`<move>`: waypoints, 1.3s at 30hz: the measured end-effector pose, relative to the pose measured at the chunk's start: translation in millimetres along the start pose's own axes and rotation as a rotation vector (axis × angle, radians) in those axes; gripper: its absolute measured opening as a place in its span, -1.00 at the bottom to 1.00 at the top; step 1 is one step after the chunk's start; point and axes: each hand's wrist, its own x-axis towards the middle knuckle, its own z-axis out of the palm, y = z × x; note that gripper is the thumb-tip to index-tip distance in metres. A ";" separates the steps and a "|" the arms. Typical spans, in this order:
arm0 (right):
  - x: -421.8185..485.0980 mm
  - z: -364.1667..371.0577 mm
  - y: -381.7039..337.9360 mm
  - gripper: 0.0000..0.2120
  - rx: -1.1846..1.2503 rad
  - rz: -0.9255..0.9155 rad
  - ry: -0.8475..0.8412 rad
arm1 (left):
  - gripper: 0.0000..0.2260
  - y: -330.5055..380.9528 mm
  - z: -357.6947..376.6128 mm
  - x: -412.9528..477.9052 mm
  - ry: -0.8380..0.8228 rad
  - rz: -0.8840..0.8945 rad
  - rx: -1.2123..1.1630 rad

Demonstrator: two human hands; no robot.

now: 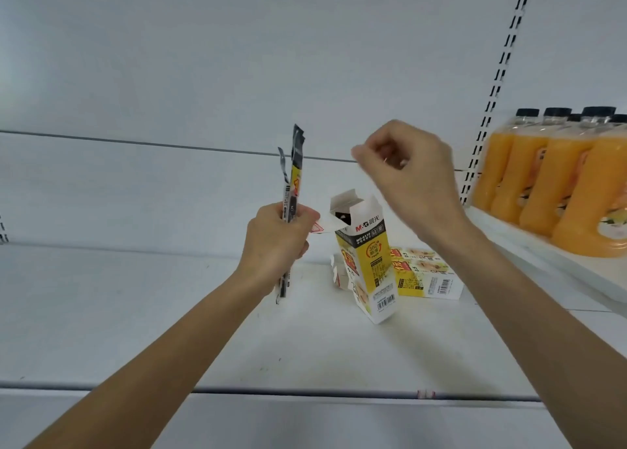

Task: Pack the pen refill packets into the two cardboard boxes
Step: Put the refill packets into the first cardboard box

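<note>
The left hand [278, 241] grips a bunch of long thin black and yellow pen refill packets [294, 177], upright over the middle of the white shelf [135, 312]. Next, a tall yellow and white cardboard box [368, 262] stands open and leaning near the shelf's back edge. It says "M&G", "360" and "0.5". No hand holds it, so a bump from the packets could tip it. The right hand [403, 166] hangs above, fingers curled on nothing I can see. A second yellow box [427, 279] lies flat behind.

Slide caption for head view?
Left hand grips refill packets upright beside the open box; right hand curled above it.
</note>
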 end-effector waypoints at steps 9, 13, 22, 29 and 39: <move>-11.5 37.0 -18.3 -0.63 -0.444 0.120 -0.374 | -0.83 9.2 9.4 -11.5 -0.077 0.115 0.168; -6.7 25.9 -18.9 -0.76 -0.189 0.114 -0.297 | -0.83 8.3 8.2 -14.6 -0.124 0.118 0.071; 27.3 -46.6 -5.7 -0.69 0.062 -0.054 0.172 | -0.83 -4.4 -7.4 -11.1 -0.097 0.076 0.016; 11.4 -32.7 0.0 -0.67 -0.220 -0.282 -0.062 | -0.84 -6.5 -2.8 -7.7 -0.094 0.079 -0.009; 11.8 -31.5 -1.3 -0.75 -0.215 -0.310 -0.284 | -0.80 -10.3 0.4 -2.6 -0.073 0.067 -0.042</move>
